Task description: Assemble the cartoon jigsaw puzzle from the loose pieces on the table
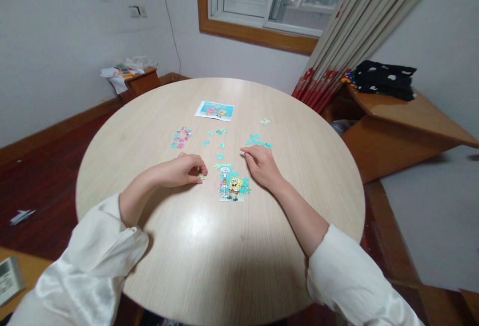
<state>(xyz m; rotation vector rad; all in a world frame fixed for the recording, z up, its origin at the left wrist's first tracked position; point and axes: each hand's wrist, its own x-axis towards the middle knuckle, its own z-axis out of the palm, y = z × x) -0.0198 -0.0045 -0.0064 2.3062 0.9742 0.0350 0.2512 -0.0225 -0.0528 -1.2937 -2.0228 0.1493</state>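
Joined puzzle section (235,187) sits closest, two characters together, edges ragged. Left hand (189,170) pinches a small piece (201,177) left of it; right hand (262,163) is loosely curled, can't tell if it's got anything. Past those, loose teal pieces (220,156) and a pink cluster (180,145) aren't joined yet, then the picture card (217,111).

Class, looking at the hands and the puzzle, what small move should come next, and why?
Probably the left hand should bring the small piece at its fingertips rightwards to the partly built puzzle. That piece lies close by, the puzzle's outline is uneven, and other loose pieces lie farther off.
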